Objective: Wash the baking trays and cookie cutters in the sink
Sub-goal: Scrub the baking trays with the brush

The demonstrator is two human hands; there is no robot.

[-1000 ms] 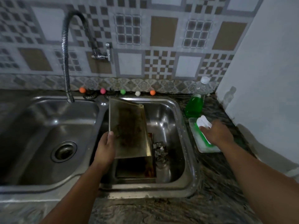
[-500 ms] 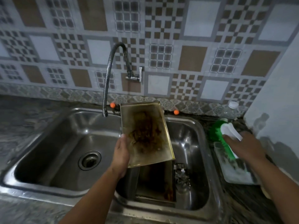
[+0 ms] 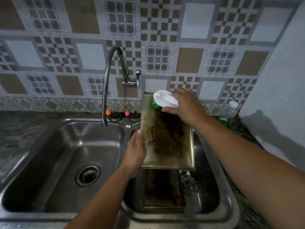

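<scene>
A stained metal baking tray [image 3: 166, 139] is held tilted over the right sink basin [image 3: 212, 200]. My left hand [image 3: 134, 152] grips its left edge, thumb on the front. My right hand [image 3: 184, 106] grips a white scrub brush [image 3: 165, 100] with green bristles, which touch the tray's top end. A second dirty tray [image 3: 162, 189] lies in the right basin, with several metal cookie cutters [image 3: 189, 180] beside it on the right.
The left basin [image 3: 69, 162] has a round drain [image 3: 88, 175] and a flexible tap spout [image 3: 105, 96] ending over it. A bottle of green liquid [image 3: 228, 114] stands on the counter at right, near the white side wall [image 3: 277, 90].
My right hand has carried the brush from the counter at right over to the tray's top end. The tray now stands straighter and more to the right in view.
</scene>
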